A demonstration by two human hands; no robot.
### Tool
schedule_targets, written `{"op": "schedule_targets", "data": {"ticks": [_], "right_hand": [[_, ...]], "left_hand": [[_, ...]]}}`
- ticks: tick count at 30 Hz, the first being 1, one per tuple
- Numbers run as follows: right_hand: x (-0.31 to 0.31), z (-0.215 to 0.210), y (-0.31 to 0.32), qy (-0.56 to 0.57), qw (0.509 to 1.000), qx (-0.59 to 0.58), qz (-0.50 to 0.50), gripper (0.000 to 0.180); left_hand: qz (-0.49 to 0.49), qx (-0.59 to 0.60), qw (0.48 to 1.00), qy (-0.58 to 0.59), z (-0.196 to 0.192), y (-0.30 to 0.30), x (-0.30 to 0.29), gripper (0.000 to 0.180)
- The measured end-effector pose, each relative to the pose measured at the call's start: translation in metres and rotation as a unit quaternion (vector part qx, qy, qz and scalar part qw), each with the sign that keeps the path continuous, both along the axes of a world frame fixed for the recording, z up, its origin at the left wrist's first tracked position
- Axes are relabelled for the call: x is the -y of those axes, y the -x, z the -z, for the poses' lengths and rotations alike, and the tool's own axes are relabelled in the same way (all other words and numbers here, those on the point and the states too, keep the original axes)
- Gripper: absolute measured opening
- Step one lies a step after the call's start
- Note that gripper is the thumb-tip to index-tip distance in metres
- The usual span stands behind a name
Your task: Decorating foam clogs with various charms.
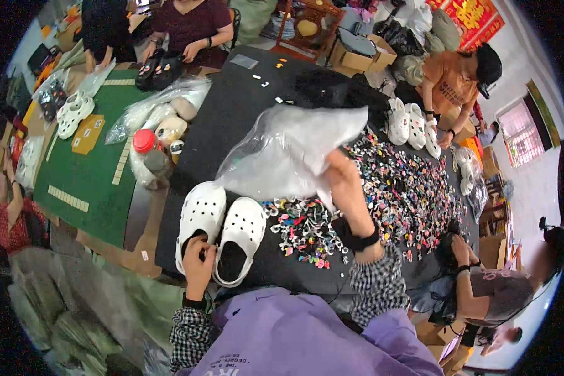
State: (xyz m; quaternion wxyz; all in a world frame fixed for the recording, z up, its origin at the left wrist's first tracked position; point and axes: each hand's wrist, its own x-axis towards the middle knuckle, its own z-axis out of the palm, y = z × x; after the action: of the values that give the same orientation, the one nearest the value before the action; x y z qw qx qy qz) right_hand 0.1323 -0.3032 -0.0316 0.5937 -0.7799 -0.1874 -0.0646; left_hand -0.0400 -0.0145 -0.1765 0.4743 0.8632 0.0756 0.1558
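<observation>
At six o'clock on the black counter [244, 113]: pair of white clogs [222, 229], left hand [197, 263] with fingers pinching the heel rims. Toward twelve o'clock, right hand [344, 188] raised, fingers clenched on a clear plastic bag [288, 150]. Clogs probably light, springy, best taken at the heels; bag likely limp, slippery, best gripped at its mouth. Colourful charms [407, 182] at three o'clock.

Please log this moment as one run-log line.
left hand: grips white clogs | right hand: holds plastic bag up | charms on black table
</observation>
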Motion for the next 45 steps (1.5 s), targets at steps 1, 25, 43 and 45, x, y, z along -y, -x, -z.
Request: {"op": "schedule_targets", "data": {"ticks": [1, 25, 43, 45], "right_hand": [[-0.013, -0.009, -0.017, -0.023, 0.999, 0.025, -0.013, 0.029], [0.023, 0.064, -0.065, 0.036, 0.957, -0.281, -0.062, 0.038], [0.115, 0.186, 0.114, 0.376, 0.900, -0.041, 0.217, 0.047], [0.108, 0.186, 0.112, 0.392, 0.888, -0.038, 0.237, 0.046]], "left_hand": [[0.001, -0.008, 1.000, -0.015, -0.005, -0.002, 0.002, 0.016], [-0.004, -0.028, 0.999, -0.021, -0.005, -0.002, 0.002, 0.015], [0.057, -0.057, 0.984, -0.157, -0.018, 0.004, 0.016, 0.037], [0.067, -0.064, 0.975, -0.201, -0.016, 0.004, 0.020, 0.043]]}}
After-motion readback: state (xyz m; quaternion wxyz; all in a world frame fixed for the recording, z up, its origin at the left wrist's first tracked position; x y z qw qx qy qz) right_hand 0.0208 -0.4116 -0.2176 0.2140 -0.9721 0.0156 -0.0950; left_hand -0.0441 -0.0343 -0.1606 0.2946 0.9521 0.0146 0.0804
